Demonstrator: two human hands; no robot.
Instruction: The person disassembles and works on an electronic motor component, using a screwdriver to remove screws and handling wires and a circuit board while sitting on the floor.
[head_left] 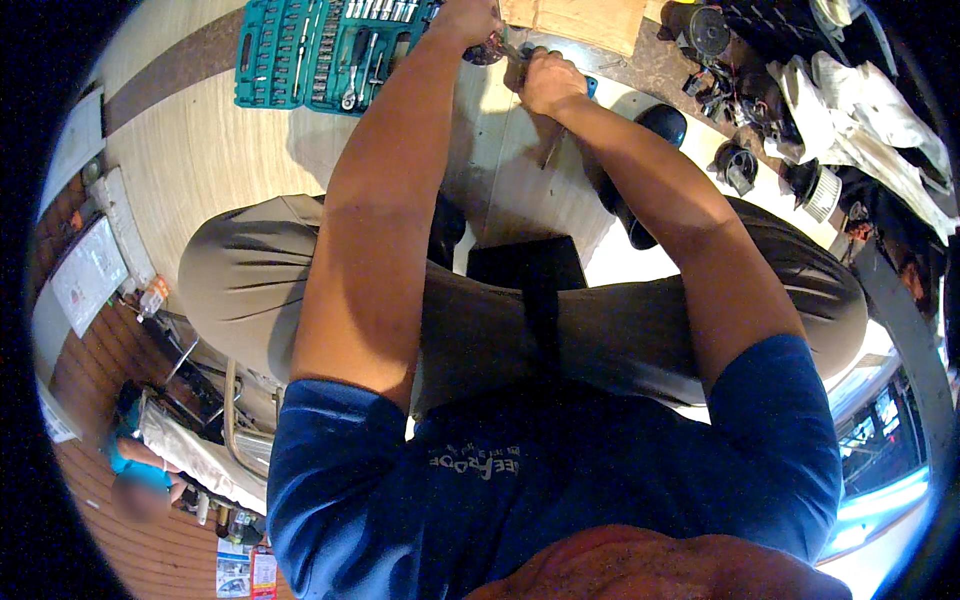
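Observation:
Both my arms reach to the far edge of the wooden table. My left hand (468, 20) is partly cut off by the top of the view, its fingers bent around a small dark reddish round part (483, 50). Just right of it, my right hand (553, 82) is closed like a fist. A short metal piece (514, 52) bridges the gap between the hands. A bit of blue (592, 88) shows beside the right hand; whether it belongs to something held is hidden. Below that hand, a thin rod-like tool (550, 150) lies on the table.
Left of my arm lies an open green socket set case (312, 55) with a ratchet (352, 85). Cardboard (590, 22) lies at the top. To the right are a round motor-like part (708, 32), a white fan wheel (823, 195) and white cloth (840, 115). Another person (145, 460) is at lower left.

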